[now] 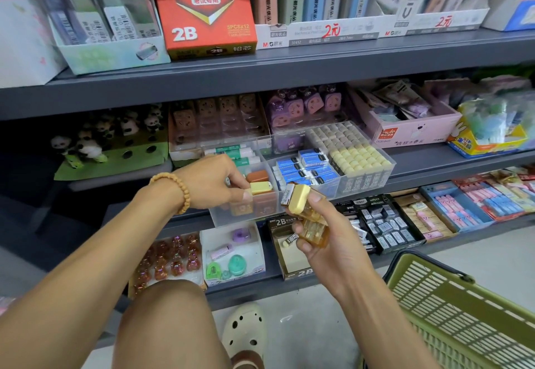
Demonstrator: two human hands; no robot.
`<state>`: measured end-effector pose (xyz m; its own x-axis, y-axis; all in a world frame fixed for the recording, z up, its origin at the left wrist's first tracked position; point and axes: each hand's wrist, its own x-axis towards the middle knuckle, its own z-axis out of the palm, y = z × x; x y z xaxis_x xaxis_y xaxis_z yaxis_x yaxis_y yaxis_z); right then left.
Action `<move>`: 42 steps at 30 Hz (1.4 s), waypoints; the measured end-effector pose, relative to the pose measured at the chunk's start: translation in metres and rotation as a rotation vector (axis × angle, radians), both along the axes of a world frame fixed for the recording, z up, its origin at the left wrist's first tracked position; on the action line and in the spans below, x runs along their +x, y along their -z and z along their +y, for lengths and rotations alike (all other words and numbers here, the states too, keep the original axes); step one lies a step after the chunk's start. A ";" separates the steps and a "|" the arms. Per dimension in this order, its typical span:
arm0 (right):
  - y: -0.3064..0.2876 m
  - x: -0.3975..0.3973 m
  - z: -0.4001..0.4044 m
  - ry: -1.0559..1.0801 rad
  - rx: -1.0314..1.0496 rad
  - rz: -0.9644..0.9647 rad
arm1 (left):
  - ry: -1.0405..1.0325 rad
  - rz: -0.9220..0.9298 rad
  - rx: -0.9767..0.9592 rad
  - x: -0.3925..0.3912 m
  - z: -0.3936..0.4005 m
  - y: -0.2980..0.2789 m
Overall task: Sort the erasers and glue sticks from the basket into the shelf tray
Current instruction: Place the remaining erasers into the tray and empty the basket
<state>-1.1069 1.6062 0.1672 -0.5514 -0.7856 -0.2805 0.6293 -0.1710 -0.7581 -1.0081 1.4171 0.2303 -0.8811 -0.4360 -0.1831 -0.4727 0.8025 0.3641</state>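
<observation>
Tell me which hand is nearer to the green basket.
Right. The right hand, gripping yellow and amber erasers, is just up and left of the green basket. The left hand is farther left at the clear shelf tray, pinching a yellow eraser.

The clear shelf tray (362,177) is open from above, but the upper shelf board (260,79) hangs low over its far part, so entry comes from the near side. Its near-left compartment is taken up by the left hand (214,180) and a yellow eraser (260,187), and the right hand (327,238) with its amber cases (311,218) blocks the near-middle edge. The green basket (463,316) fills the near-right floor.
</observation>
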 end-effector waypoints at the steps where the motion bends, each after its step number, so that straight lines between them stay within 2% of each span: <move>1: 0.000 0.001 0.000 -0.010 0.002 0.007 | 0.008 -0.018 -0.009 0.001 0.000 0.001; 5: 0.000 0.002 -0.001 -0.026 0.012 0.009 | 0.022 -0.046 -0.040 0.006 0.000 0.002; 11: -0.001 0.001 0.000 -0.053 0.009 0.018 | -0.010 0.111 -0.131 0.007 0.005 0.007; 12: -0.003 0.000 0.000 -0.060 0.012 0.034 | -0.036 0.183 -0.091 0.007 0.007 0.007; 14: -0.006 0.000 -0.001 -0.078 0.026 0.083 | -0.069 0.332 0.113 0.006 0.015 0.004; 17: -0.011 0.002 -0.005 -0.098 0.067 0.167 | -0.039 0.402 0.355 0.007 0.026 0.001; 21: -0.018 0.004 -0.015 -0.091 0.052 0.190 | -0.028 0.416 0.472 0.010 0.025 0.000; 27: -0.024 0.002 -0.020 -0.002 0.046 0.180 | -0.033 0.389 0.546 0.019 0.016 -0.002; 31: -0.020 -0.003 -0.017 0.060 0.092 0.162 | -0.149 0.478 0.451 0.021 0.011 -0.004; 35: -0.015 -0.004 -0.012 0.053 0.112 0.160 | -0.302 0.519 0.092 0.024 -0.002 -0.001; 40: -0.013 -0.001 -0.013 0.026 0.118 0.164 | -0.159 0.196 -0.173 0.032 -0.011 0.009; 42: -0.012 0.000 -0.014 0.016 0.124 0.161 | -0.126 0.146 -0.205 0.034 -0.014 0.009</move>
